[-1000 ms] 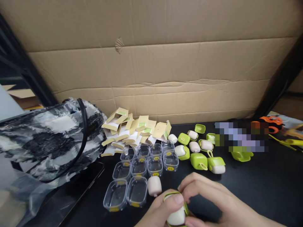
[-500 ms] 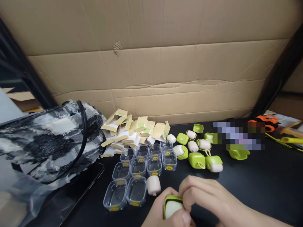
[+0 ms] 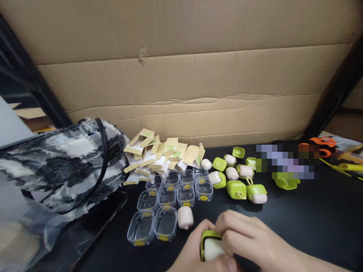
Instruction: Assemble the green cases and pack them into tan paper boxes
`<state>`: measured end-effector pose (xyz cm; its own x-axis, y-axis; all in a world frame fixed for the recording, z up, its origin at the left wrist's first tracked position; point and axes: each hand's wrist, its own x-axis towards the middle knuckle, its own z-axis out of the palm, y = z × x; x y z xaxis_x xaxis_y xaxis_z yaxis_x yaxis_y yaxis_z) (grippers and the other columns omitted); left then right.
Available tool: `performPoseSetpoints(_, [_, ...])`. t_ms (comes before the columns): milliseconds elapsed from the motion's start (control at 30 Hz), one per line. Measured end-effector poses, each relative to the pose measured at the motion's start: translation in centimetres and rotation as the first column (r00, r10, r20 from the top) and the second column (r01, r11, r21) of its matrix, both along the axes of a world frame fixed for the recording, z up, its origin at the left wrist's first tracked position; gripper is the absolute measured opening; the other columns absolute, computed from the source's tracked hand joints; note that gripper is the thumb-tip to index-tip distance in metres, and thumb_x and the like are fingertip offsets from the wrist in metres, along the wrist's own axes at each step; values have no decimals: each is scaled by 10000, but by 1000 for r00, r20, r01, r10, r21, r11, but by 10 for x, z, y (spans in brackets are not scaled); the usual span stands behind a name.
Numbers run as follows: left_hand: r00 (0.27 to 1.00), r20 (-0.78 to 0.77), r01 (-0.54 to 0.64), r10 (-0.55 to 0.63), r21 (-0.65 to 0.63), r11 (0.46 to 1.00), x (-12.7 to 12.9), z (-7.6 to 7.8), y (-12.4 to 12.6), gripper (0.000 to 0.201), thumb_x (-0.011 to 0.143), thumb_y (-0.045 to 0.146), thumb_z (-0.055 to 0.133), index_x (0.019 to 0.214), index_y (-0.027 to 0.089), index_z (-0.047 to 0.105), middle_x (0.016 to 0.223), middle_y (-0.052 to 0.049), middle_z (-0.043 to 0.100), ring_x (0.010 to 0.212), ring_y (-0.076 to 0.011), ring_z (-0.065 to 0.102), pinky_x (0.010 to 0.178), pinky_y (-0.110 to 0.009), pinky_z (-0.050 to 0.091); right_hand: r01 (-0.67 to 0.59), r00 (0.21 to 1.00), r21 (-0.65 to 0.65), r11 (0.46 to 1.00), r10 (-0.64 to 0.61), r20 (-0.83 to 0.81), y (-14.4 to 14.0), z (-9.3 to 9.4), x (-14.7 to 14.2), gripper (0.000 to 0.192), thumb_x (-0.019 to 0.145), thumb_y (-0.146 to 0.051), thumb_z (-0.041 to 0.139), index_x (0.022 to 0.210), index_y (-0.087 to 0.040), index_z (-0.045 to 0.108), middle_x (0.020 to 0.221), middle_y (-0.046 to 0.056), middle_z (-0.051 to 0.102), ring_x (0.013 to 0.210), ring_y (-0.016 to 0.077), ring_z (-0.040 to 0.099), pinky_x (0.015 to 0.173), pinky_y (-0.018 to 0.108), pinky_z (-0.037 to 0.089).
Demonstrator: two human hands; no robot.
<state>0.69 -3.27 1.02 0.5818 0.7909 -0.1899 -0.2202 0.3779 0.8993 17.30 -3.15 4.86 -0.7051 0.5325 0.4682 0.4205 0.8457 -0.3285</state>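
Cardboard sheeting (image 3: 181, 83) covers the far side, with a black bench (image 3: 317, 223) in front of it. Right at the near edge of view, a bit right of middle, there's a lime case (image 3: 210, 234) with a white block (image 3: 212, 249) in it. Left hand (image 3: 190, 250) is wrapped round that, thumb across the near side. Right hand (image 3: 245, 235) has its fingers curled against the case's right side, but the tips are hidden, so can't tell if they're pinching. Just beyond the left hand, a pale pink block (image 3: 185, 218) sits beside some clear tubs (image 3: 165, 226), which fill the left middle. Past those, opened cartons (image 3: 170, 149) are heaped near the cardboard. More lime cases and pale blocks (image 3: 236, 189) are scattered far right of the tubs. Shaggy black-and-white bag (image 3: 59, 162) and a flat dark slab (image 3: 96, 232) hem in the left. Roomiest stretch is right of the right hand, bare bench out toward an orange thing (image 3: 323, 145) and a yellow-handled tool (image 3: 350, 167). Dark posts (image 3: 331, 98) frame both sides.
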Motion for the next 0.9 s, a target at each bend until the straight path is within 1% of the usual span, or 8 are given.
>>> performPoseSetpoints(133, [999, 36, 0, 0, -6, 1000, -2, -3, 0, 576, 543, 505, 845, 806, 186, 445, 719, 37, 445, 649, -91, 440, 625, -251, 283, -17, 999, 20, 1000, 18, -49, 3, -5, 1, 120, 819, -124, 458, 756, -215, 503, 798, 27, 623, 710, 137, 590, 602, 204, 487])
performPoseSetpoints(333, [996, 86, 0, 1, -13, 1000, -3, -7, -2, 535, 558, 389, 866, 773, 201, 414, 653, 47, 542, 587, -68, 459, 585, -233, 284, -55, 986, -171, 984, 26, -165, 8, -2, 5, 189, 702, -92, 585, 821, -217, 509, 887, 26, 654, 772, 134, 632, 678, 217, 526])
performPoseSetpoints(500, [998, 57, 16, -14, -30, 999, -3, -2, -2, 569, 533, 384, 880, 780, 204, 400, 633, 30, 605, 569, -76, 497, 566, -231, 287, -41, 984, -206, 978, 3, -178, 7, 3, 7, 287, 658, -29, 639, 840, -221, 527, 901, -5, 666, 786, 113, 651, 716, 187, 530])
performPoseSetpoints(567, [1000, 17, 9, -8, -27, 1000, -5, 1, -2, 571, 529, 386, 882, 813, 194, 426, 694, -4, 644, 613, -95, 535, 614, -251, 335, -56, 989, -244, 968, 20, -146, 6, 7, 8, 350, 635, -40, 678, 905, -221, 550, 947, 5, 673, 844, 129, 660, 773, 201, 537])
performPoseSetpoints(633, [1000, 8, 28, -28, -30, 999, -6, 2, -2, 555, 553, 373, 872, 872, 182, 460, 769, -40, 662, 681, -129, 570, 666, -281, 382, -73, 994, -242, 968, 51, -96, 5, 11, 8, 460, 649, -68, 700, 1063, -212, 562, 1013, 36, 679, 927, 155, 659, 840, 231, 536])
performPoseSetpoints(700, [999, 41, 27, -26, -20, 999, -6, -3, -1, 522, 589, 342, 855, 926, 179, 491, 847, -51, 654, 767, -160, 593, 721, -308, 413, -97, 995, -197, 976, 93, -28, 4, 14, 7, 486, 723, -72, 671, 1170, -223, 554, 1065, 53, 682, 978, 161, 649, 868, 246, 529])
performPoseSetpoints(800, [997, 71, -43, 42, 2, 999, -5, -18, 4, 588, 562, 337, 872, 1007, 207, 509, 930, -32, 634, 855, -171, 596, 780, -310, 417, -132, 990, -179, 975, 137, 18, 6, 16, 7, 444, 769, -41, 651, 1149, -260, 581, 1094, 29, 676, 982, 144, 639, 849, 222, 524])
performPoseSetpoints(900, [998, 46, 52, -49, -58, 997, -3, -31, 6, 663, 564, 458, 854, 1067, 242, 482, 882, -30, 655, 782, -161, 596, 738, -303, 414, -55, 995, -156, 986, 42, -86, 20, 20, 19, 450, 729, -73, 671, 1121, -248, 534, 1054, 16, 655, 958, 154, 629, 831, 240, 521])
